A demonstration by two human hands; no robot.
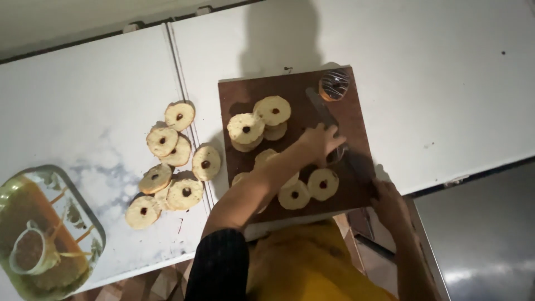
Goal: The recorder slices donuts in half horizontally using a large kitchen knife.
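Yellow clothing sits lowest in view; above it the left hand [322,142] lies flat, fingers spread, on a knife [334,131] across the brown cutting board [290,89] — right hand [388,205] grips the board's near corner — halved doughnuts [262,125] lie beside

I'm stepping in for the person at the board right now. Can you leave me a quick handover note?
Left hand: reaches across the wooden cutting board, fingers spread over a knife blade.
Right hand: at the board's near right corner, by the knife's dark handle; grip unclear.
On the board: halved doughnut rings, cut face up, and one whole chocolate-glazed doughnut at the far corner.
On the white counter, left: another cluster of halved rings.
Done: most halved. Left: the glazed one is uncut.
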